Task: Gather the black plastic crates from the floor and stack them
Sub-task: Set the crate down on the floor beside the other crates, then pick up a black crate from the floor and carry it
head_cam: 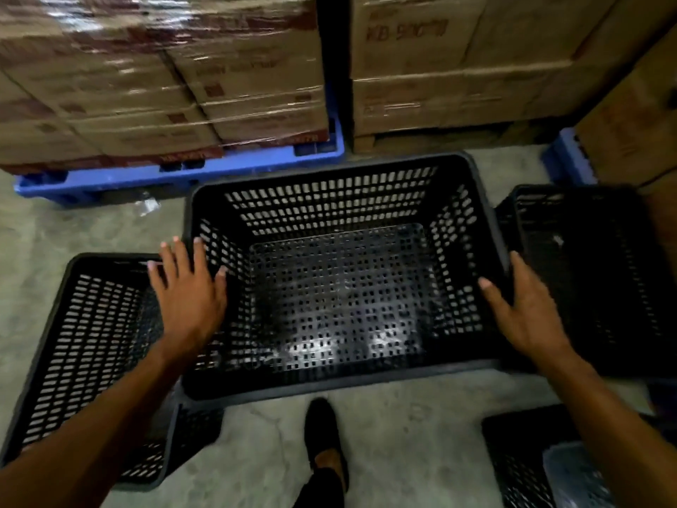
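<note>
A large black perforated plastic crate (340, 199) stands upright and empty in the middle, its rim high and close to me. My left hand (187, 295) hovers with fingers spread over the crate's left rim. At the crate's right rim, my right hand (527, 309) is also spread open. I cannot tell whether either hand touches the rim. A second black crate (91, 331) lies on the floor at the left, partly under my left arm. A third black crate (600, 273) sits at the right. A fourth black crate (520, 460) shows at the bottom right corner.
Shrink-wrapped cardboard boxes (161, 78) stand on a blue pallet (205, 170) at the back left. More cardboard boxes (476, 67) rise at the back right. My foot in a black shoe (324, 434) stands on the concrete floor (256, 452) just before the middle crate.
</note>
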Demonstrator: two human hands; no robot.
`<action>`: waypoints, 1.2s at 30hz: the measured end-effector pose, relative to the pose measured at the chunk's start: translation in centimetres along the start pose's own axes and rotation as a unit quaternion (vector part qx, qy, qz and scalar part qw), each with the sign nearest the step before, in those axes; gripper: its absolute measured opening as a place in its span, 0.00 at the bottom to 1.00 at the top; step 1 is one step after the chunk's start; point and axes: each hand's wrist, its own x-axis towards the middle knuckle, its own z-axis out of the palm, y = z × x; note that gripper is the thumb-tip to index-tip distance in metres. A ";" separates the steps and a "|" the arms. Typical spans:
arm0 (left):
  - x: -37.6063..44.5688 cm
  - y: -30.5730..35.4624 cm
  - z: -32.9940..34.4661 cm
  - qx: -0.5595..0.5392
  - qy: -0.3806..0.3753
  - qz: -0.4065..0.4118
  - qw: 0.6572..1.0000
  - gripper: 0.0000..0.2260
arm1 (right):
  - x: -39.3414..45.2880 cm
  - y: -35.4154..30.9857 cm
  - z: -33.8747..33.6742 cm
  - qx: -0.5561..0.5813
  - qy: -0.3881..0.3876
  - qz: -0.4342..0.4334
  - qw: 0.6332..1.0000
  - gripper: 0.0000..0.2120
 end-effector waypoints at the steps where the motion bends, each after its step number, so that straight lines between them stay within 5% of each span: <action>1: -0.8 1.0 -0.4 -0.015 0.012 0.025 0.999 0.26 | -1.6 0.5 0.0 0.023 -0.001 0.000 1.000 0.33; 10: -23.5 24.8 0.0 -0.232 -0.082 0.322 0.914 0.22 | -26.0 19.7 -7.1 0.110 0.081 0.209 0.968 0.24; 15: -39.0 34.7 4.2 -0.162 -0.194 0.428 0.868 0.28 | -41.9 32.8 -10.1 0.118 0.122 0.346 0.923 0.24; 20: -46.3 41.7 8.5 -0.072 -0.232 0.494 0.835 0.26 | -52.1 42.2 -10.7 0.115 0.143 0.453 0.873 0.24; 27: -46.8 49.4 15.2 0.048 -0.234 0.534 0.811 0.27 | -55.9 49.6 -5.0 0.188 0.113 0.563 0.797 0.26; 36: -41.0 57.2 27.6 0.128 -0.256 0.500 0.817 0.32 | -47.1 56.1 4.3 0.340 0.143 0.641 0.673 0.27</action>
